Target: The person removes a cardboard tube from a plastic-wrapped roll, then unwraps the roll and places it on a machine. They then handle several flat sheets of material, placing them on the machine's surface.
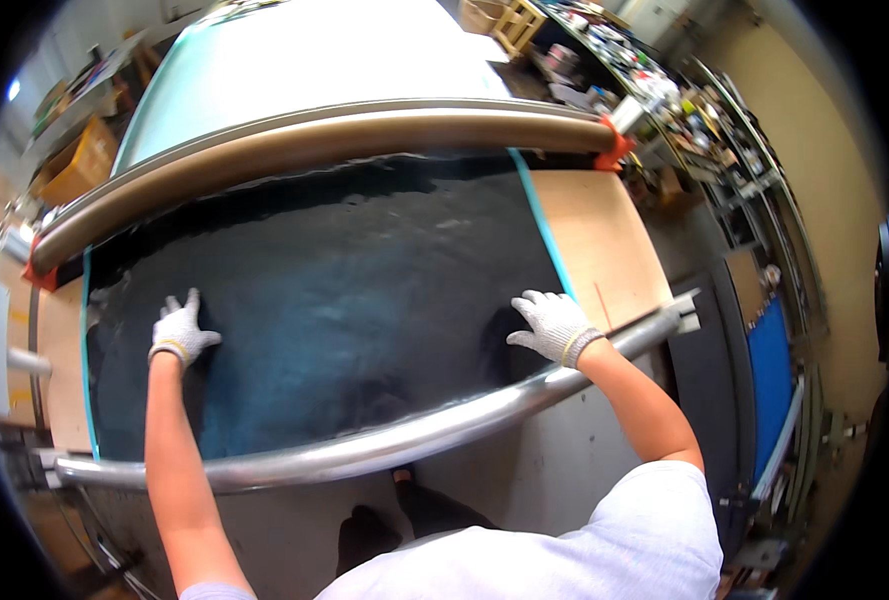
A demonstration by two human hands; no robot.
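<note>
A wide dark, shiny sheet (354, 290) with light-blue edges lies spread over the wooden board in front of me. My left hand (181, 330), in a white knitted glove, rests near the sheet's left side with its fingers apart. Toward the right edge, my right hand (552, 325), gloved the same way, has its fingers spread at the sheet's surface. Neither hand grips anything. Beyond the sheet runs a long brown roll (344, 140) across the table's width. A round metal bar (364, 452) crosses the near edge, below both hands.
Orange-red pieces (614, 146) sit at the ends of the roll. A pale sheet (304, 60) stretches away behind it. Bare wooden board (599, 235) shows at the right. Shelves of crowded items (699, 130) stand far right, and a cardboard box (82, 160) at the far left.
</note>
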